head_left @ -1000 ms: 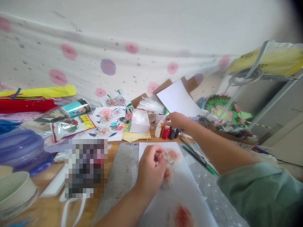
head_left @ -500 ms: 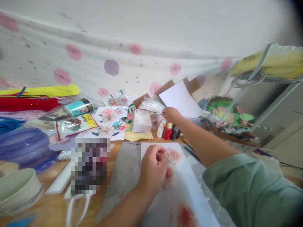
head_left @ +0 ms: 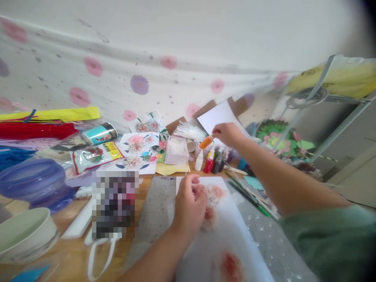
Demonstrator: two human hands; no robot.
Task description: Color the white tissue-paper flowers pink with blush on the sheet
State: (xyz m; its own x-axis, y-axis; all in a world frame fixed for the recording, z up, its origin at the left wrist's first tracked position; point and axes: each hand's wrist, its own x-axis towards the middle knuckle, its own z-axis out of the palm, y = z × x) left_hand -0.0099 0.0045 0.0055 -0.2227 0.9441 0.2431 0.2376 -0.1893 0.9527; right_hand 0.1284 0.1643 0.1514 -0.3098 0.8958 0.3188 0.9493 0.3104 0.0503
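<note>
My right hand (head_left: 227,134) is raised above a row of small dropper bottles, its fingers closed on the end of a small orange bottle (head_left: 206,142). The orange bottle tilts down to the left. Beneath it stand a white bottle (head_left: 199,161), a red bottle (head_left: 208,162) and several dark bottles (head_left: 216,163). My left hand (head_left: 189,203) hovers over or rests on a white sheet of paper (head_left: 199,250); its fingers are curled, and what they hold, if anything, is hidden. Blurred reddish flowers (head_left: 230,266) are on that sheet.
Brushes (head_left: 249,196) lie right of the sheet on bubble wrap (head_left: 273,239). Behind are a white box (head_left: 176,150) and flower pictures (head_left: 135,164). At left are a bowl (head_left: 28,235), a purple basin (head_left: 32,180) and a packet (head_left: 96,154). A metal rack (head_left: 340,129) stands at right.
My right hand has drawn back slightly to the right and now shows the orange bottle in its fingers. The left hand stays at nearly the same spot, with its fingers slightly shifted.
</note>
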